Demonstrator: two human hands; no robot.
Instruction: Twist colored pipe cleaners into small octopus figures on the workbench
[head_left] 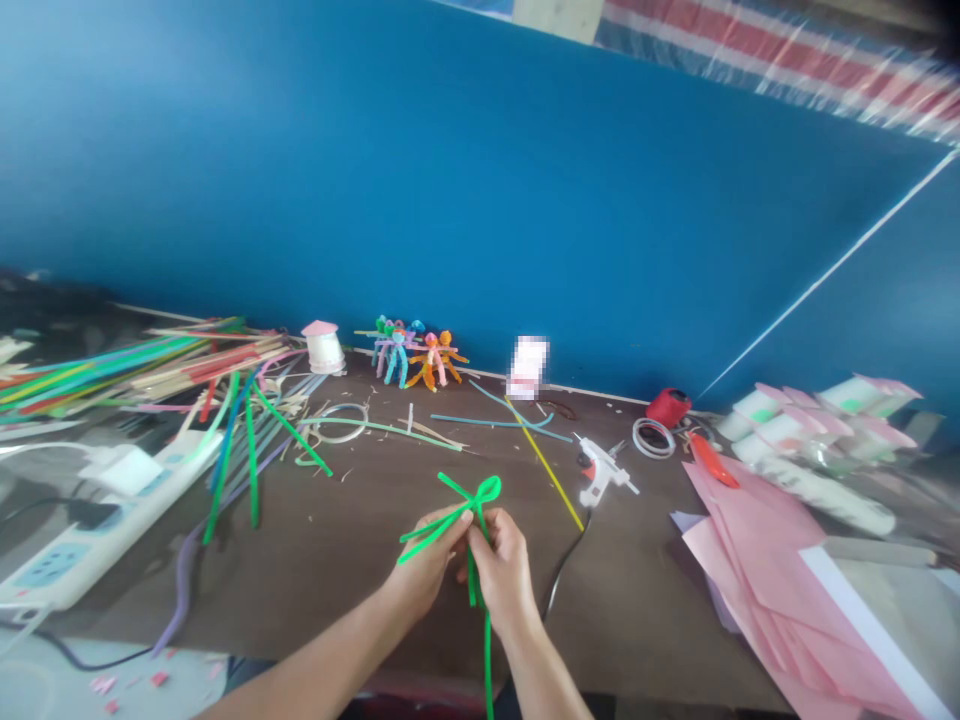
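Note:
Between my two hands is a bunch of green pipe cleaners [486,490], twisted together with a loop at the top. Several straight ends stick out to the left, and others hang down, one past the table's front edge. My left hand [431,550] pinches the bunch from the left, its thumb near the twist. My right hand [504,560] grips it from the right, just below the loop, with fingertips close to the left hand's. Some fingers are hidden behind the palms.
A white glue gun [604,470] and a yellow pipe cleaner [547,460] lie beyond my hands. Small pipe-cleaner figures [420,355] stand by the blue wall. Loose pipe cleaners [150,370] and a power strip [97,540] are at left, pink sheets [757,560] at right.

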